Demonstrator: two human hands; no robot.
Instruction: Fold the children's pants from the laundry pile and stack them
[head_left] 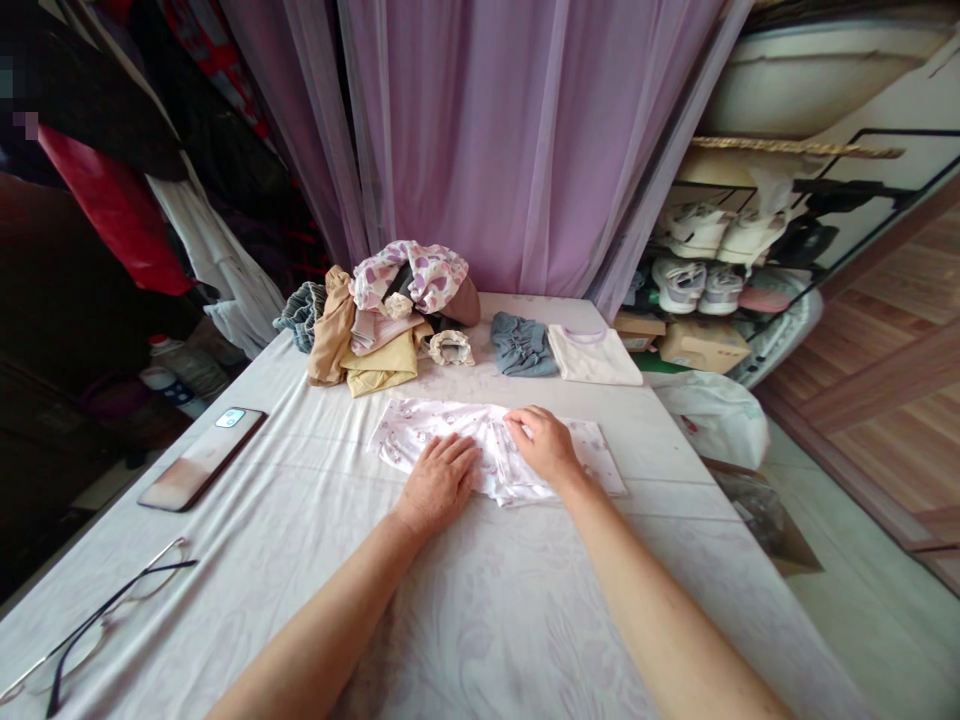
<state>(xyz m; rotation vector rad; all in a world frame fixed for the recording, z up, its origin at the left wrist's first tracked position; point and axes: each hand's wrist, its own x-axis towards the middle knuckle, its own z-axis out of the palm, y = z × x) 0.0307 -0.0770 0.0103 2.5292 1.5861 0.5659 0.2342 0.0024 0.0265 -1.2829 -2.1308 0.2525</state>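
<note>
A white garment with a small pinkish print [409, 425] lies flattened and partly folded on the table, its kind unclear. My left hand [442, 478] rests flat on its near edge, fingers stretched out. Over its middle, my right hand [544, 440] has thumb and fingertips brought together at the cloth; the pinched part is hidden by the fingers. Behind the garment are a folded cream shirt [596, 358] and a gathered grey-blue piece of clothing [521, 345], side by side.
A heap of clothes [382, 330] and a scrunchie [451, 348] sit at the table's back left. A phone [202, 460] and eyeglasses [97, 620] lie along the left side. Purple curtains [480, 150] hang behind. Shoes [697, 285] stand on a rack at right.
</note>
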